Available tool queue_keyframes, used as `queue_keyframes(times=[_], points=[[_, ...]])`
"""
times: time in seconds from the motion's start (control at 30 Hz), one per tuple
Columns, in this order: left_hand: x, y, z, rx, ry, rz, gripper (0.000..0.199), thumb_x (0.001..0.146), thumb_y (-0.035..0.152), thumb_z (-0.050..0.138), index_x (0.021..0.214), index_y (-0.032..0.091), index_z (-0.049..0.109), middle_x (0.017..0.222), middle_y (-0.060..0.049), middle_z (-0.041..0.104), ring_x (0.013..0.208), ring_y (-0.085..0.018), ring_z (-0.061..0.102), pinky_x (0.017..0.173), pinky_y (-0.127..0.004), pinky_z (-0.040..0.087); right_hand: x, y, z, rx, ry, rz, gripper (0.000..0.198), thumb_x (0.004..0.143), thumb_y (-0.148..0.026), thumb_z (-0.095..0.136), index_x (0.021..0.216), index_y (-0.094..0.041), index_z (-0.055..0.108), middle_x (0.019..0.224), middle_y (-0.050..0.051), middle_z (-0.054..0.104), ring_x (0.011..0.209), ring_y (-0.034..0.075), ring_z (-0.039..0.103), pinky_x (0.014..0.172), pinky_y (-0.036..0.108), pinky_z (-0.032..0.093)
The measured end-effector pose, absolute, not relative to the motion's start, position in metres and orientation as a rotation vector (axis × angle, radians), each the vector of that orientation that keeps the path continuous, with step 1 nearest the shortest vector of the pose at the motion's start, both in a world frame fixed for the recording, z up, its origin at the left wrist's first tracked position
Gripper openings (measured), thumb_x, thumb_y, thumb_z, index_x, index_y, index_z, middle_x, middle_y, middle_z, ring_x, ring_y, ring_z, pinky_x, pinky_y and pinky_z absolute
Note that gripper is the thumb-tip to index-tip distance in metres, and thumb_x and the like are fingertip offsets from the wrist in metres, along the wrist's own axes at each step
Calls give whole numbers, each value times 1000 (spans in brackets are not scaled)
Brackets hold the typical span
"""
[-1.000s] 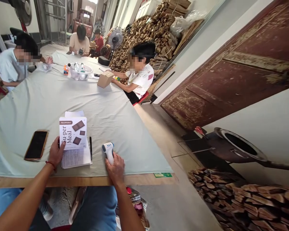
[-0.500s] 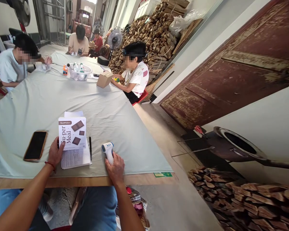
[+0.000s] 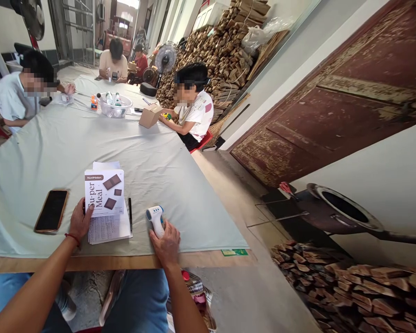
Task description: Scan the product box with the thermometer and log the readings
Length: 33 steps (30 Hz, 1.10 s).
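My left hand (image 3: 79, 219) grips the left edge of a white box (image 3: 104, 194) printed "NutriMotion" and "Meal", with brown bars pictured on it. Under the box lie printed paper sheets (image 3: 110, 230), and a black pen (image 3: 130, 216) is just to their right. My right hand (image 3: 166, 241) is wrapped over the handle of a white and blue infrared thermometer (image 3: 155, 215), whose head points away from me on the cloth. Left of my left hand lies a dark-screened phone (image 3: 52, 210) in an orange-brown case.
Several people sit around the cloth-covered table (image 3: 152, 157). Farther back stand a plastic basin (image 3: 116, 110) with bottles, a cardboard box (image 3: 150, 115) and an orange object (image 3: 94, 102). A green card (image 3: 235, 252) lies at the near right edge. Firewood (image 3: 367, 286) is stacked at right.
My hands, the white box and the thermometer stay almost exactly where they were. The person at the far end has shifted their hands slightly.
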<state>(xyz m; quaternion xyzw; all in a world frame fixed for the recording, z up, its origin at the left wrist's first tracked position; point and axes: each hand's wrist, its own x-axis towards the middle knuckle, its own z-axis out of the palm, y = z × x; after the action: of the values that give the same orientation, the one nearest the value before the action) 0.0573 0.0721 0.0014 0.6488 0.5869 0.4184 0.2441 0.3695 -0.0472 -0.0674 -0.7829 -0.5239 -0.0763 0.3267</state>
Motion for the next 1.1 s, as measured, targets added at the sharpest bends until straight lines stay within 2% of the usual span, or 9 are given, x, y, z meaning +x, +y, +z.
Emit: queue_keyframes(times=[0.17, 0.33, 0.4, 0.5, 0.6, 0.7, 0.9, 1.03, 1.1], points=[[58, 73, -3, 1785, 1565, 1140, 55, 93, 58, 42, 125, 16, 58, 121, -16, 71, 110, -34, 65, 98, -51, 51, 365, -49, -48, -2088, -1249, 73, 53, 90, -64, 51, 103, -15, 68, 98, 18, 67, 97, 33, 59, 87, 45, 44], [60, 72, -7, 1814, 1540, 1137, 52, 94, 57, 42, 123, 16, 58, 122, -16, 70, 112, -33, 64, 100, -52, 50, 339, -44, -6, -1764, -869, 657, 54, 81, -72, 56, 88, -20, 65, 72, 2, 59, 70, 20, 53, 69, 33, 43], [60, 72, -8, 1812, 1544, 1132, 53, 94, 57, 42, 123, 16, 58, 122, -17, 69, 112, -33, 64, 101, -52, 49, 319, -41, 13, -1552, -775, 758, 52, 78, -70, 61, 90, -20, 64, 72, -1, 58, 70, 17, 51, 68, 30, 42], [62, 72, -10, 1809, 1543, 1137, 52, 95, 56, 42, 124, 15, 58, 123, -17, 69, 112, -33, 64, 101, -52, 49, 287, -32, 38, -1337, -786, 946, 46, 71, -58, 74, 94, -20, 65, 77, -1, 62, 71, 15, 52, 69, 28, 43], [63, 71, -12, 1802, 1559, 1148, 53, 95, 56, 43, 125, 15, 57, 123, -17, 68, 113, -33, 63, 101, -52, 48, 260, -21, 50, -1200, -797, 1147, 34, 69, -50, 73, 80, -20, 62, 69, -2, 60, 64, 13, 49, 64, 27, 41], [63, 70, -13, 1810, 1563, 1137, 51, 95, 55, 44, 125, 16, 57, 122, -16, 69, 112, -33, 63, 101, -51, 48, 239, -15, 48, -1099, -717, 1224, 30, 72, -50, 65, 72, -21, 57, 61, -3, 54, 58, 12, 44, 58, 27, 38], [64, 69, -13, 1828, 1576, 1117, 49, 96, 54, 44, 126, 17, 57, 120, -16, 69, 112, -33, 63, 100, -50, 48, 219, -23, 29, -1194, -625, 1282, 43, 74, -64, 65, 75, -22, 56, 60, -2, 54, 54, 12, 44, 52, 27, 37], [64, 69, -12, 1837, 1582, 1121, 50, 96, 55, 43, 125, 17, 57, 120, -16, 69, 111, -33, 63, 99, -49, 48, 214, -22, 25, -1199, -624, 1315, 40, 71, -57, 70, 91, -24, 59, 65, -4, 61, 56, 14, 52, 58, 28, 46], [64, 69, -12, 1845, 1578, 1113, 49, 96, 54, 43, 124, 17, 57, 119, -16, 69, 110, -33, 63, 99, -50, 48, 212, -18, 26, -1184, -654, 1376, 35, 73, -53, 67, 90, -25, 58, 65, -4, 62, 55, 14, 52, 56, 28, 46]])
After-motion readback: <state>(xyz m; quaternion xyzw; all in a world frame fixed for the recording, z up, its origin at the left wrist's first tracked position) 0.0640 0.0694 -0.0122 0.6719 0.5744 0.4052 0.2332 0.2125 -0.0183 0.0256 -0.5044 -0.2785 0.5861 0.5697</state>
